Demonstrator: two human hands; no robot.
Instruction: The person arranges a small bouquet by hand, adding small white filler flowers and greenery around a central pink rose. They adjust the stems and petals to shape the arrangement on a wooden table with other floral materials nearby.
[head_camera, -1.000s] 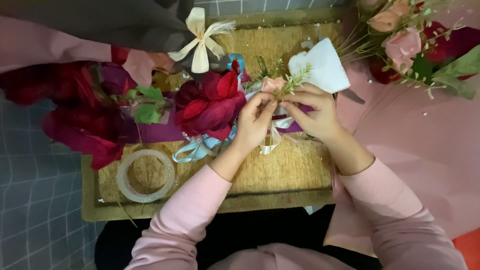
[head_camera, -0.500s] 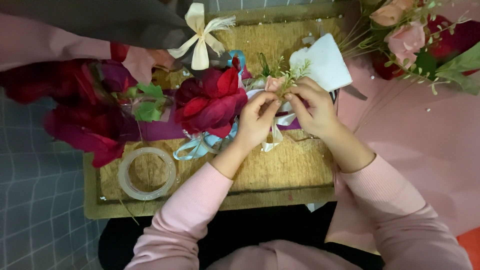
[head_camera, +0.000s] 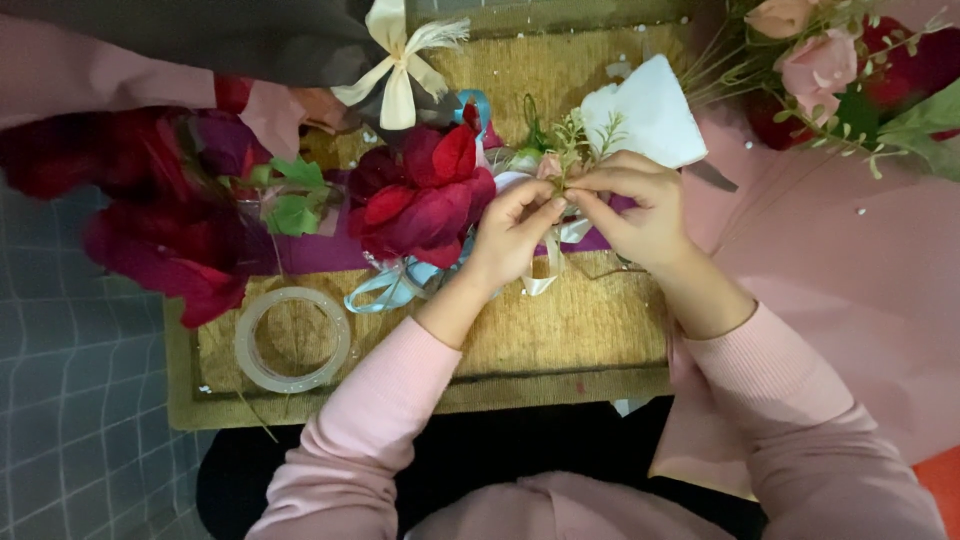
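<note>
The left hand (head_camera: 515, 228) and the right hand (head_camera: 635, 205) sit a little higher against the woven mat (head_camera: 560, 330) than a second ago, and closer together: their fingertips now meet at the base of the small green sprig (head_camera: 580, 140), where before a slight gap showed between them. The right hand's fingers, earlier spread looser below the white paper (head_camera: 650, 115), are now curled in and pinched at the sprig. The sprig stands more upright between the hands. The cream ribbon (head_camera: 545, 270) beneath the left hand hangs further out from under the palm than it did.
</note>
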